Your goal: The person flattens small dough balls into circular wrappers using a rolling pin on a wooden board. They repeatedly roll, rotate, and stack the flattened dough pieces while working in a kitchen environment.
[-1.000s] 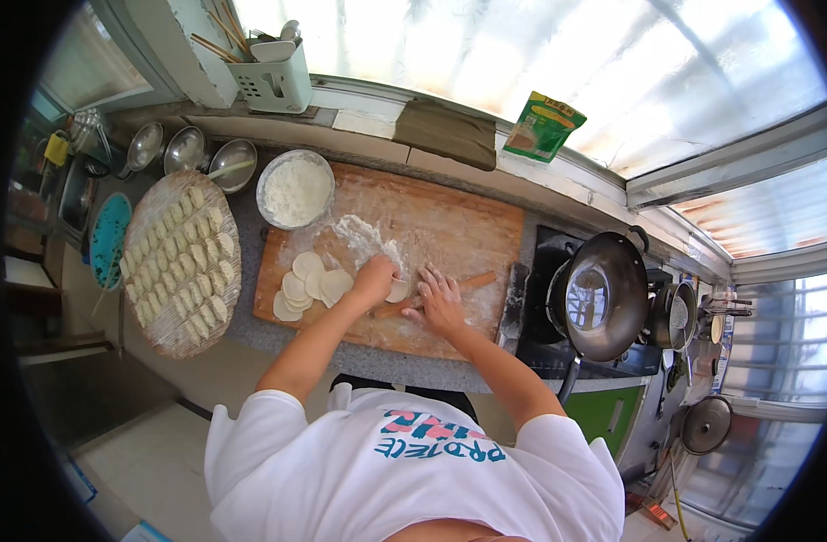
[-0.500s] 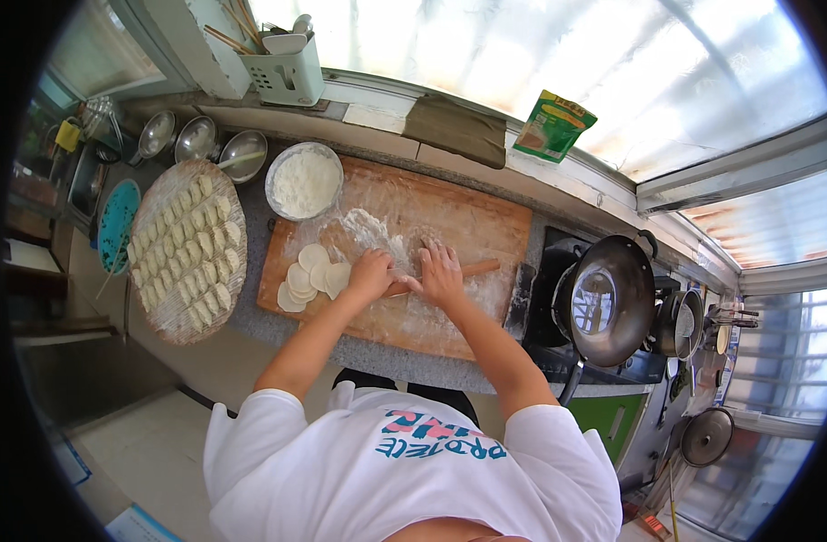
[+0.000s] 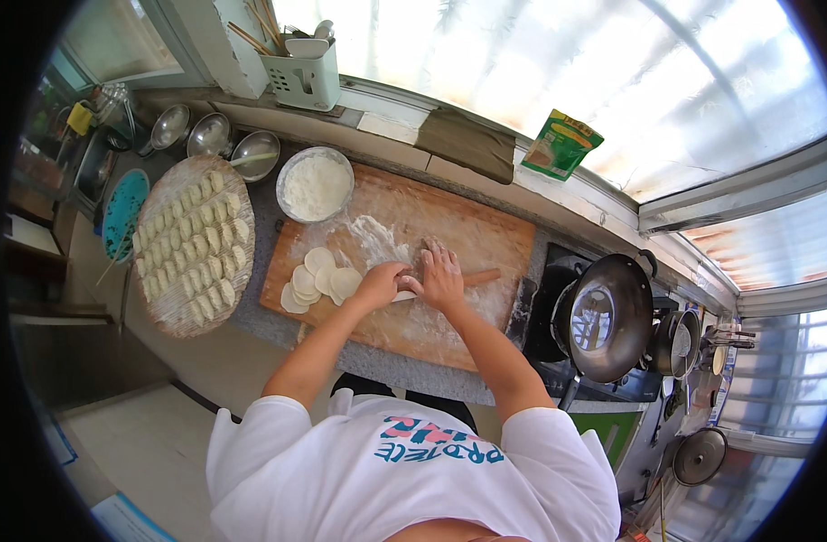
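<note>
My left hand (image 3: 383, 286) is closed on the edge of a small dough wrapper (image 3: 404, 295), mostly hidden between my hands. Beside it, my right hand (image 3: 441, 275) lies palm down over a wooden rolling pin (image 3: 482, 277), fingers stretched forward. The pin's right end sticks out past that hand. Both hands are over a floured wooden board (image 3: 485, 226). Left of my left hand lies a loose pile of round dough wrappers (image 3: 319, 262). Loose flour (image 3: 377, 237) is scattered just beyond my hands.
A bowl of flour (image 3: 316, 185) stands at the board's far left corner. Farther left are a round tray (image 3: 165, 316) bearing rows of dumplings and a turquoise bowl (image 3: 133, 194). On the right, a wok (image 3: 616, 316) sits on the stove. A green packet (image 3: 562, 144) stands on the sill.
My left hand has shifted slightly right, and a pale bit of wrapper now shows between my hands. My right hand stays over the rolling pin. The whole view has shifted slightly.
</note>
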Action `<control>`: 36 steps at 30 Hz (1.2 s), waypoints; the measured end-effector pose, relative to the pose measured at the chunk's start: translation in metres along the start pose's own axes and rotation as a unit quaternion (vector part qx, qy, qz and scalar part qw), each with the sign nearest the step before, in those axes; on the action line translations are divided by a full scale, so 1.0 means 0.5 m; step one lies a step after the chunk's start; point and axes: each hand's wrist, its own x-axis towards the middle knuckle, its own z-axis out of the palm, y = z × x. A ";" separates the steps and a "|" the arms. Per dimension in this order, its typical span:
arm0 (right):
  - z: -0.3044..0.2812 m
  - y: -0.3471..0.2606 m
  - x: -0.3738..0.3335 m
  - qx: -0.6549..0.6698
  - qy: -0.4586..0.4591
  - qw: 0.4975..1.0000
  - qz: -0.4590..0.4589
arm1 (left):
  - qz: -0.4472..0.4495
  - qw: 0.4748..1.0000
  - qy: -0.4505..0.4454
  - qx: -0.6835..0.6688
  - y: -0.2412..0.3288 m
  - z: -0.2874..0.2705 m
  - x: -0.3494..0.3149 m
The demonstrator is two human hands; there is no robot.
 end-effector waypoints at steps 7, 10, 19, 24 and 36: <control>-0.017 -0.002 -0.195 0.016 -0.052 0.997 -0.062 | 0.025 0.998 -0.008 0.059 -0.015 0.008 -0.027; -0.030 0.000 -0.212 0.023 -0.069 0.996 -0.055 | 0.079 0.995 -0.011 0.058 -0.021 0.018 -0.018; -0.004 -0.004 -0.061 0.012 0.011 0.999 0.028 | 0.036 0.996 -0.075 0.026 0.018 -0.010 0.028; -0.007 0.014 -0.181 0.021 0.007 0.999 -0.045 | 0.098 0.987 0.029 0.120 -0.009 -0.014 -0.045; -0.038 -0.029 -0.149 0.010 0.007 0.998 -0.063 | -0.016 0.966 -0.149 0.210 0.035 -0.019 -0.109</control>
